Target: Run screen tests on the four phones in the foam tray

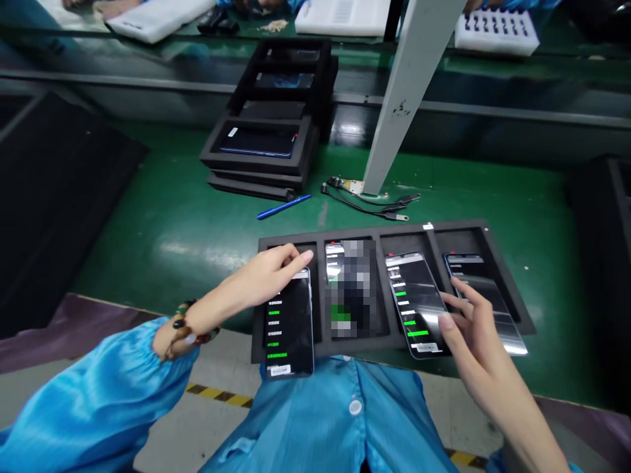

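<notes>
A black foam tray (349, 289) with a row of slots lies in front of me. My left hand (276, 272) is closed at the upper end of the leftmost phone (290, 328), whose lower end sticks out past the tray's near edge. The second phone (335, 263) sits in its slot, partly blurred out. My right hand (473, 325) has its thumb and fingers at the right edge of the third phone (417, 305), which is tilted. Behind that hand, the fourth phone (468, 266) leans in the rightmost slot. Lists with some green lines show on several screens.
Beyond the tray lie a blue pen (283, 207) and black cables (365, 207). Stacked black trays with phones (259, 161) stand behind the pen. A grey post (404, 98) rises at centre right. Dark foam blocks flank the green table (162, 210). Other people's hands show at the top.
</notes>
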Demonstrator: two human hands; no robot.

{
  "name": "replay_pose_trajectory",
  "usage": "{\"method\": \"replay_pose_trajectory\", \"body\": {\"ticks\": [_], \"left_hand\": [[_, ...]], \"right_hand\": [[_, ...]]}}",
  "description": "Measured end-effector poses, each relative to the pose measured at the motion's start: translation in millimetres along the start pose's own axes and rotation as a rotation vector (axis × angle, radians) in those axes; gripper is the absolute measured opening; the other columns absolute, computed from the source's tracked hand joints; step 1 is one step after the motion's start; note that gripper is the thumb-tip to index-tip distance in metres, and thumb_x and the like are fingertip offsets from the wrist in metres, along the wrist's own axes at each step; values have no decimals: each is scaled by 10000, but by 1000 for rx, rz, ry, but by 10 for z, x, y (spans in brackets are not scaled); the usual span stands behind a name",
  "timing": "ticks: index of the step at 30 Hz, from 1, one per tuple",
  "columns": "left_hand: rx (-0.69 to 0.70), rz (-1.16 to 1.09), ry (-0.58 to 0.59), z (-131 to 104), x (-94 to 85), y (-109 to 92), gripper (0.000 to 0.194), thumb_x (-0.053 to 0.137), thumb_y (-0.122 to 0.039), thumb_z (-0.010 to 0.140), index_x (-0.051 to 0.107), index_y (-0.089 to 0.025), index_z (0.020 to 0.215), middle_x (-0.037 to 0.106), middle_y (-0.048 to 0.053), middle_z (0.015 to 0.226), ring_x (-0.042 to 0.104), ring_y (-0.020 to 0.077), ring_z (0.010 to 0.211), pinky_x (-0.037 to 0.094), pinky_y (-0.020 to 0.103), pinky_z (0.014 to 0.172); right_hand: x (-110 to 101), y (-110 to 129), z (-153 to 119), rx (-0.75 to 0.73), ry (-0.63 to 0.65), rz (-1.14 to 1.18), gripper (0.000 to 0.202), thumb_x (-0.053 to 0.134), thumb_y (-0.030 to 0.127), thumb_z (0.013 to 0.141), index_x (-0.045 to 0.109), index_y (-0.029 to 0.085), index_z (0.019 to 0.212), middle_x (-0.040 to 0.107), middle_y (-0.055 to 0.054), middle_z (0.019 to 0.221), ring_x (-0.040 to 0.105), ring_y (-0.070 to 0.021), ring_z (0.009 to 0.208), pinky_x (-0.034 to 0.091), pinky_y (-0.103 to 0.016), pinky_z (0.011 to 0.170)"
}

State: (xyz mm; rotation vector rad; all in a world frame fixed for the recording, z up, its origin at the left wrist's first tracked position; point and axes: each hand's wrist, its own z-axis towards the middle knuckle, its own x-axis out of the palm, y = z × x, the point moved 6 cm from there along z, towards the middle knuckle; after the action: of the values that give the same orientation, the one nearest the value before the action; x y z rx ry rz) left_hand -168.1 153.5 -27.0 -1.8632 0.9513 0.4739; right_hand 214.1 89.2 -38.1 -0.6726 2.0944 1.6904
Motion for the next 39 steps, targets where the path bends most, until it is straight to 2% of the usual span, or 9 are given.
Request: {"method": "replay_pose_trajectory", "body": {"ticks": [5, 8, 11, 15, 19, 24, 30, 36, 39], "left_hand": [[150, 83, -157, -254, 8, -21, 574, 441, -722, 1079, 732, -227, 1061, 735, 85, 1100, 703, 295, 1089, 522, 458, 1023], [235, 155, -351, -367, -74, 58, 499, 505, -650, 1079, 749, -219, 1141, 737, 117, 1205, 670, 328, 1201, 500, 506, 1121], [192, 88, -575, -481, -121, 316, 462, 522, -597, 1082, 714, -218, 1265, 716, 135, 1331, 645, 333, 1295, 495, 515, 1168], [60, -142, -630, -610, 184, 727, 593, 499, -616, 1091, 565, -227, 1534, 674, 160, 1462, 633, 337, 1357, 522, 553, 1175], [65, -224, -669, -668, 432, 797, 577, 396, -563, 1141, 481, -271, 1631, 605, 152, 1594, 512, 321, 1514, 423, 576, 1280], [66, -89, -639, -399, 267, 717, 622, 294, -560, 1152, 511, -234, 1635, 655, 167, 1541, 548, 354, 1416, 393, 592, 1239], [137, 38, -612, -72, 68, 611, 646, 277, -567, 1143, 538, -234, 1631, 650, 152, 1575, 556, 367, 1393, 372, 552, 1222], [113, 29, -585, -53, 41, 645, 657, 278, -572, 1138, 540, -233, 1635, 638, 155, 1592, 537, 388, 1413, 376, 567, 1224], [94, 46, -554, -59, 34, 639, 665, 261, -562, 1136, 534, -226, 1641, 643, 173, 1577, 531, 405, 1401, 379, 621, 1226]], "right_hand": [[13, 299, -87, -230, -118, -291, 668, 612, 650, 1049, 510, 296, 1605, 663, -174, 1512, 639, -425, 1390, 577, -642, 1106], [367, 614, -120, -440, -62, -360, 507, 603, 531, 1084, 560, 327, 1547, 706, -130, 1465, 594, -404, 1435, 527, -653, 1163], [851, 808, -84, -537, 54, -440, 545, 579, 502, 1103, 510, 296, 1602, 711, -143, 1485, 541, -421, 1507, 444, -708, 1231], [1139, 862, -3, -488, 110, -445, 613, 543, 546, 1113, 461, 244, 1641, 666, -188, 1534, 486, -443, 1562, 329, -773, 1294], [1051, 862, -5, -332, 126, -171, 654, 596, 585, 1085, 401, 318, 1649, 550, -164, 1650, 473, -396, 1587, 368, -739, 1307], [1166, 855, 142, -86, 206, 348, 764, 518, 650, 1095, 172, 355, 1709, 586, -150, 1605, 675, -269, 1409, 583, -533, 1193], [1056, 717, 371, 99, 176, 426, 764, 531, 701, 1061, 282, 353, 1694, 723, -112, 1451, 673, -277, 1431, 567, -556, 1212], [1056, 923, -55, 122, 302, 536, 850, 556, 706, 1055, 177, 361, 1733, 688, -124, 1526, 693, -269, 1408, 569, -572, 1211], [796, 989, -239, 23, 278, 390, 795, 606, 676, 1059, 262, 402, 1721, 538, -110, 1708, 579, -275, 1552, 505, -590, 1282]]}}
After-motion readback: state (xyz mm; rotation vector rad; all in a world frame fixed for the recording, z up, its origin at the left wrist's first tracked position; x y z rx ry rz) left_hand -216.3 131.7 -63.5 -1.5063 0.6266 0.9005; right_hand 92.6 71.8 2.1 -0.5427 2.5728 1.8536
